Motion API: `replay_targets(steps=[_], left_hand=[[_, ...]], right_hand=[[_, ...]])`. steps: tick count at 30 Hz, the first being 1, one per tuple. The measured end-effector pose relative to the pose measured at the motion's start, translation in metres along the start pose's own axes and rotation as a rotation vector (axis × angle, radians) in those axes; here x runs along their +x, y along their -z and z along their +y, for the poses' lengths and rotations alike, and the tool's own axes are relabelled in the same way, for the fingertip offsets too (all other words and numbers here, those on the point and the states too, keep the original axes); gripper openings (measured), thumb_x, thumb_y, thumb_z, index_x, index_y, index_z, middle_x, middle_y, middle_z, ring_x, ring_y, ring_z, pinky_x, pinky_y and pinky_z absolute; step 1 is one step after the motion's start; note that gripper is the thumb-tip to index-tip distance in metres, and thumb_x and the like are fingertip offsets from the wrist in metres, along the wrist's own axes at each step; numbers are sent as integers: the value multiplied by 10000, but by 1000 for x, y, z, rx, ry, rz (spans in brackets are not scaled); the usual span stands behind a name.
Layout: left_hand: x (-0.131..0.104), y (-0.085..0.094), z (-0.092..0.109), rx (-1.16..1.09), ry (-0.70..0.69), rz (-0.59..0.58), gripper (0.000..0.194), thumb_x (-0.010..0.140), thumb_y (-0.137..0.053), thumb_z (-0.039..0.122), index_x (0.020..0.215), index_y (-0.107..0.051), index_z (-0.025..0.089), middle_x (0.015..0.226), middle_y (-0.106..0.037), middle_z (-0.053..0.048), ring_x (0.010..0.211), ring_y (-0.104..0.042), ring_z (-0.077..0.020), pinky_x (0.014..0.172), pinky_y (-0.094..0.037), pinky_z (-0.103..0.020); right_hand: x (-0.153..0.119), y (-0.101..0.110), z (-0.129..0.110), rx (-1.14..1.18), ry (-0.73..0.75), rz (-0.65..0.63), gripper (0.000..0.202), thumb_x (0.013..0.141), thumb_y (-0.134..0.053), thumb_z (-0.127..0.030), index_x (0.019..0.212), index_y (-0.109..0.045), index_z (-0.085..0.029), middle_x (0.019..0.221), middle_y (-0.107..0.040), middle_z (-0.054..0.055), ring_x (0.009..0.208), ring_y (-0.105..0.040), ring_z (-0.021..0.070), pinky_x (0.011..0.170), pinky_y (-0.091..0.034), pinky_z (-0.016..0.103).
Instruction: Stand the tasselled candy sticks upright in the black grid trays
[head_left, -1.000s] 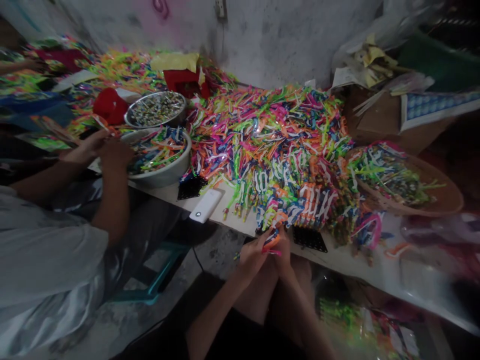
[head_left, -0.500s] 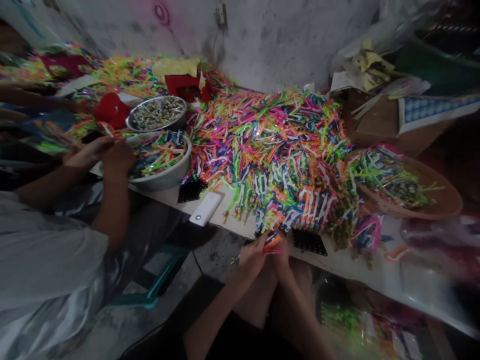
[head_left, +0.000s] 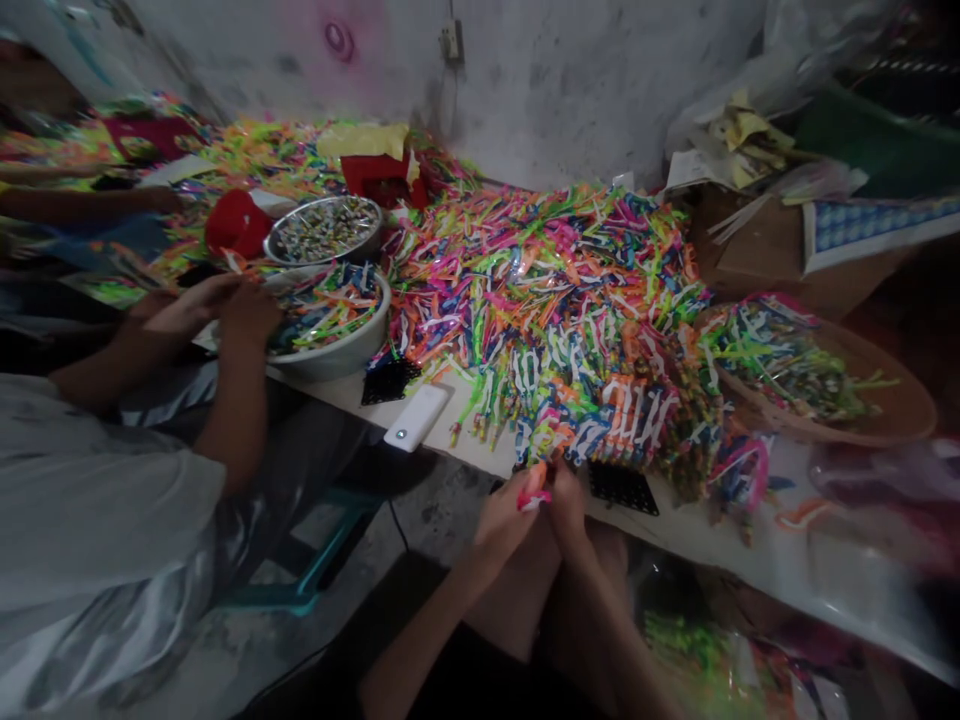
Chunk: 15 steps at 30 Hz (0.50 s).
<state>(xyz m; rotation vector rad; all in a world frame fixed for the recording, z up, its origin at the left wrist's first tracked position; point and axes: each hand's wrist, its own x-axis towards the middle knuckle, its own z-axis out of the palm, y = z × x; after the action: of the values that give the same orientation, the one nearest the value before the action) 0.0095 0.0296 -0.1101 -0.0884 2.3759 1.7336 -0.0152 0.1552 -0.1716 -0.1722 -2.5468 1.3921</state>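
Observation:
My left hand (head_left: pixel 508 508) is closed around a small soft piece, a pink-and-orange strip (head_left: pixel 534 492) with some white on it. Right beside it, my right hand (head_left: pixel 568 503) has its fingers bent together at the strip's upper end; what lies between those fingertips is hidden. Both hands are over my lap at the table's front edge. Just beyond them lies a big heap of colourful strips (head_left: pixel 540 260), with bundles of white, orange and blue ones at its near side. A black perforated mat (head_left: pixel 624 487) is close to my right hand.
A white phone-like device (head_left: pixel 418 417) lies left of my hands. Further left stand a pale basin (head_left: pixel 330 357) of strips and a metal bowl (head_left: pixel 281 250) of small pieces. A co-worker's hands (head_left: pixel 225 300) are busy there. An orange basket (head_left: pixel 896 400) stands at right.
The strip has shifted between my hands: its pink end now sticks up from my left hand, and the ends that showed left of that hand are out of sight. The camera view shifted slightly.

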Motion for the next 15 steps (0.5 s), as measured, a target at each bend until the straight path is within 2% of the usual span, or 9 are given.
replay_targets(steps=[2, 4, 7, 9, 12, 13, 15], left_hand=[[-6, 5, 2, -51, 64, -8, 220, 739, -590, 202, 952, -646, 218, 742, -664, -11, 635, -597, -151, 600, -450, -217], [-11, 11, 5, -203, 176, -19, 203, 734, -585, 236, 923, -627, 174, 618, -611, 14, 441, -491, -95, 458, -388, -191], [-15, 23, 11, -546, 233, -43, 232, 709, -608, 267, 912, -578, 157, 659, -615, 16, 389, -428, -56, 414, -370, -179], [-14, 29, 13, -749, 228, -108, 263, 692, -619, 245, 933, -551, 163, 728, -632, 10, 395, -421, -45, 405, -371, -177], [-11, 34, 16, -930, 242, -211, 295, 671, -630, 201, 951, -546, 156, 799, -641, 0, 378, -376, -22, 366, -330, -163], [-10, 35, 16, -965, 251, -227, 303, 661, -636, 192, 949, -550, 151, 805, -642, -3, 371, -360, -15, 358, -318, -158], [-9, 34, 17, -1026, 268, -258, 309, 639, -648, 177, 935, -560, 146, 799, -638, -3, 363, -339, -3, 349, -301, -149]], right_hand=[[0, 4, -1, 25, -42, -38, 225, 812, -466, -295, 871, -638, -162, 797, -696, 75, 734, -651, 216, 677, -501, 319], [-4, 9, -2, 37, -54, -43, 221, 786, -490, -291, 885, -632, -153, 822, -695, 91, 759, -653, 222, 709, -502, 336], [-19, 20, -10, 85, -63, -78, 268, 785, -532, -362, 911, -637, -150, 895, -685, 111, 836, -640, 238, 774, -493, 368], [-36, 30, -20, 189, -73, -274, 317, 793, -541, -441, 883, -656, -160, 885, -684, 95, 833, -631, 232, 766, -495, 359], [-59, 43, -37, 408, -112, -726, 409, 837, -481, -530, 859, -681, -173, 792, -671, 43, 743, -608, 186, 705, -490, 304], [-65, 46, -42, 466, -131, -830, 428, 845, -471, -544, 873, -686, -175, 774, -660, 31, 716, -590, 169, 685, -480, 286], [-73, 50, -50, 543, -181, -918, 442, 838, -494, -558, 932, -685, -171, 761, -642, 18, 667, -543, 142, 627, -443, 255]])
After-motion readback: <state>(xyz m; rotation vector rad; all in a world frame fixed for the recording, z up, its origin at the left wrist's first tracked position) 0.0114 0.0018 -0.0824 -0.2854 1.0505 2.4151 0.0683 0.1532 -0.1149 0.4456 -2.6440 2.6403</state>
